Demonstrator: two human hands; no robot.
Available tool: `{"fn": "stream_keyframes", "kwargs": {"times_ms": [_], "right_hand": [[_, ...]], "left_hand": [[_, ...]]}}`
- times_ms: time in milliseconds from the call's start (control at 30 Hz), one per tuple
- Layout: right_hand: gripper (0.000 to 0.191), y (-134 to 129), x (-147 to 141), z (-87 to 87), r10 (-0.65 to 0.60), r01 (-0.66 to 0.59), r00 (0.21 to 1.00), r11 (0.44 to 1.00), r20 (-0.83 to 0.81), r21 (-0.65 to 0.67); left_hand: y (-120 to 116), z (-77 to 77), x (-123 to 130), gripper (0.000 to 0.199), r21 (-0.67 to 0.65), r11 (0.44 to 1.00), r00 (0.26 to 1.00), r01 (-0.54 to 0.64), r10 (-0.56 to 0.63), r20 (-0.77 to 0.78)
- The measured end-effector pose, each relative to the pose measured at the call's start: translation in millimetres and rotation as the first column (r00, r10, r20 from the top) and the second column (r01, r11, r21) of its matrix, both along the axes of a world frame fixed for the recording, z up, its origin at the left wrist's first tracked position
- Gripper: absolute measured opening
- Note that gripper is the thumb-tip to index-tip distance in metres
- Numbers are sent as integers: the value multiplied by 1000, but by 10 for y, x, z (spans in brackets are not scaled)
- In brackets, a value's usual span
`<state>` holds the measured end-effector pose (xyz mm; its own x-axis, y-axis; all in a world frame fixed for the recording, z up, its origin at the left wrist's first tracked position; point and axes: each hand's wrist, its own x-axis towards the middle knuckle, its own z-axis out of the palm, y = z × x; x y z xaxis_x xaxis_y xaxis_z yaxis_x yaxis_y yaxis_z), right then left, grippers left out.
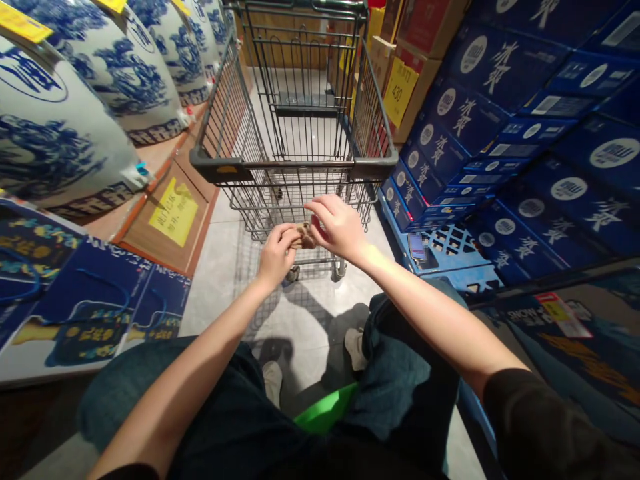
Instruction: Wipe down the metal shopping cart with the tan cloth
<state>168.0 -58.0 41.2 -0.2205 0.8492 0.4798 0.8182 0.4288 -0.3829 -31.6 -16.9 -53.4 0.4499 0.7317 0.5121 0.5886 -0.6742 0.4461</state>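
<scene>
Between my two hands is a small brown, crumpled thing (307, 236), perhaps cloth or a hair tie; its kind is not clear. My left hand (278, 255) pinches it with bent fingers. From the other side my right hand (341, 230) grips its right end near the thumb, with the index finger curved above. Both hands are held low in front of a metal shopping cart (300, 175), whose black-cornered rim and wire basket stand just beyond them.
Blue beer cartons (470, 120) are stacked at right, beside a blue plastic pallet (450, 247) with a phone (417, 247) on it. White-and-blue patterned sacks (55, 133) line the left, above printed blue boxes (90, 300). A green seat (327, 408) shows between my legs.
</scene>
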Motion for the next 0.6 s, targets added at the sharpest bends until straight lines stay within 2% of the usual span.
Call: {"fn": "stream_keyframes", "kwargs": {"times_ms": [67,167,300,500,600], "right_hand": [[45,16,29,130,-11,-16,986,986,164,166],[63,92,35,280,-129,70,966,964,224,257],[76,210,25,369,-206,153,949,962,237,225],[67,271,4,366,-209,158,957,957,203,243],[66,294,-1,349,-213,165,963,952,168,260]], "left_hand": [[21,-11,-12,37,37,999,992,18,-13,-128],[67,-22,-29,33,99,994,967,50,-24,-254],[178,-39,-47,38,138,986,948,89,-41,-316],[220,-128,-55,38,85,993,916,85,-44,-399],[171,-96,-5,35,88,994,914,69,-28,-406]]}}
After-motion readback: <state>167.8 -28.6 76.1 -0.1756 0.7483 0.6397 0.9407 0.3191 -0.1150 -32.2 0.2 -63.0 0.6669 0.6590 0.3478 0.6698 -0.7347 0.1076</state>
